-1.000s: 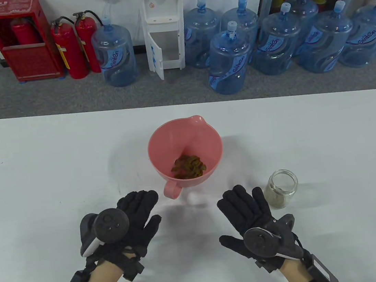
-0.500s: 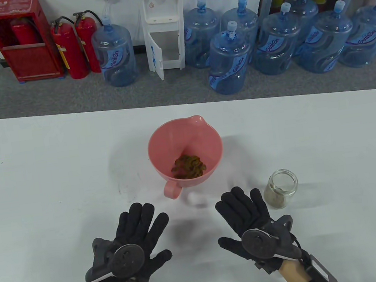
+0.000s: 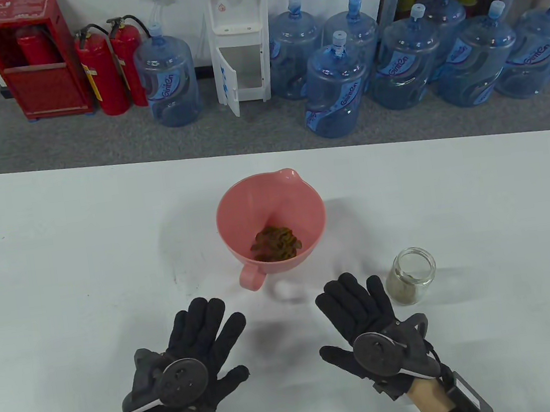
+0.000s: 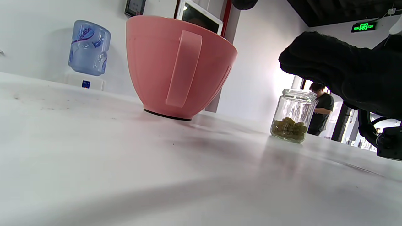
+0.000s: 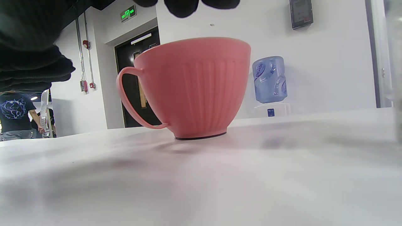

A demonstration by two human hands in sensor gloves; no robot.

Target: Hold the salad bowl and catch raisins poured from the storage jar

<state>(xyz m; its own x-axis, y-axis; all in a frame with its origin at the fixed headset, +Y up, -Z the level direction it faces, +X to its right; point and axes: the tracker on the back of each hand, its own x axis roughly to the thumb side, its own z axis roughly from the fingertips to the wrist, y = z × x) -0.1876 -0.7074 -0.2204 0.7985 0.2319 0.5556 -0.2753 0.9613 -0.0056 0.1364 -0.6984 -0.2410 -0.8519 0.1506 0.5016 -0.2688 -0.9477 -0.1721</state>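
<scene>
Since a second ago your left hand [image 3: 193,351] has turned palm-down and drawn back toward the near edge; over the last half second almost nothing shifts. The pink salad bowl [image 3: 271,221] stands upright at the middle of the white desk [image 3: 61,274], its handle pointing toward you, a small heap of raisins [image 3: 276,243] in its bottom. The glass storage jar [image 3: 411,275] stands upright to the bowl's right and nearer, apart from it, with a low layer of raisins inside. Your right hand [image 3: 372,327] lies just left of the jar, not touching it. Both of your hands rest near the desk's front, fingers [image 3: 203,316] spread wide and flat, holding nothing. Water bottles [image 3: 167,81] and fire extinguishers [image 3: 102,69] line the far floor.
</scene>
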